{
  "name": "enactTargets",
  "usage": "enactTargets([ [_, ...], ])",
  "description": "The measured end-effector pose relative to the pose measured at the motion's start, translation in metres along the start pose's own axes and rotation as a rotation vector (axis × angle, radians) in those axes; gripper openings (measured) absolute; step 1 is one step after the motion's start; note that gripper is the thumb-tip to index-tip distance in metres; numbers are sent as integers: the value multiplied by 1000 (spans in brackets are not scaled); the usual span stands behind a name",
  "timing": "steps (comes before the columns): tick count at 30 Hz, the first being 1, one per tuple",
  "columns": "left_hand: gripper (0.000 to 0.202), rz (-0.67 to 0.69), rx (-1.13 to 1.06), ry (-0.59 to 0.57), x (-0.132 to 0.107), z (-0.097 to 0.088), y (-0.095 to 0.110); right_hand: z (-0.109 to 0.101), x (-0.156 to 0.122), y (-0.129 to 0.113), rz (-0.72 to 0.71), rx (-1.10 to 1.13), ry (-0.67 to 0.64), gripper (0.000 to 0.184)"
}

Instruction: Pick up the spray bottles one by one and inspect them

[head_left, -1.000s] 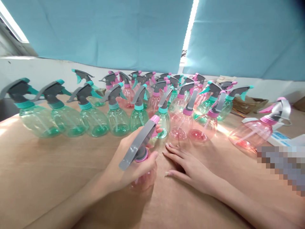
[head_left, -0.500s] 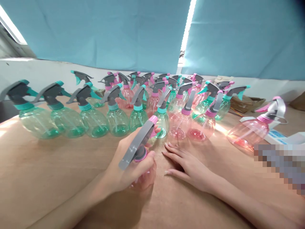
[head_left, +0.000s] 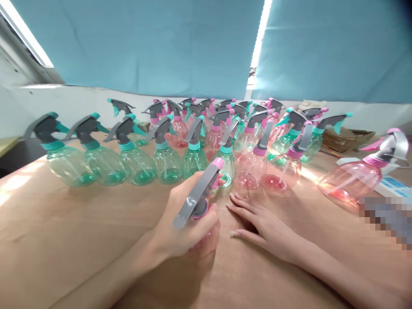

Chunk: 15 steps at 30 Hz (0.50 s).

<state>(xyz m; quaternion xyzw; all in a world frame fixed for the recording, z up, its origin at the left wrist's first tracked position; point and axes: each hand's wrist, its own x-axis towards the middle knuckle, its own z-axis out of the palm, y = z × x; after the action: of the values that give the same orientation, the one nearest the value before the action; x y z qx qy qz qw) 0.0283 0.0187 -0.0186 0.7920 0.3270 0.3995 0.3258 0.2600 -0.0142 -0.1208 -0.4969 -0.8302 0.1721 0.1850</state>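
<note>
My left hand (head_left: pixel 188 219) is wrapped round the neck of a pink spray bottle (head_left: pixel 206 240) with a grey trigger head and pink nozzle. Its lower body shows below my fingers, close to the tabletop; whether it touches cannot be made out. To the right, my right hand (head_left: pixel 260 221) rests on the table with fingers stretched out and holds nothing. Just beyond both hands stands a row of spray bottles, among them a green one (head_left: pixel 226 165) and a pink one (head_left: pixel 250 171).
Several more green spray bottles (head_left: pixel 138 167) line the left side, with other pink and green ones crowded behind. A lone pink bottle (head_left: pixel 354 178) stands at right beside a white-and-blue object (head_left: pixel 394 186). A brown item (head_left: pixel 347 139) lies at the back of the wooden table (head_left: pixel 96 231).
The whole view has shifted slightly, so everything appears a little further right. Both hands keep the same pose, the left still round the pink spray bottle.
</note>
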Motion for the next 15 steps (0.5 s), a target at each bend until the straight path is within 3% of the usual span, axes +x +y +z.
enactTargets([
  [12,21,13,-3,-4,-1,-3,4,-1,1,-1,3,-50,-30,65],
  [15,27,20,4,-10,-1,-3,3,-1,1,-1,6,-45,-25,64],
])
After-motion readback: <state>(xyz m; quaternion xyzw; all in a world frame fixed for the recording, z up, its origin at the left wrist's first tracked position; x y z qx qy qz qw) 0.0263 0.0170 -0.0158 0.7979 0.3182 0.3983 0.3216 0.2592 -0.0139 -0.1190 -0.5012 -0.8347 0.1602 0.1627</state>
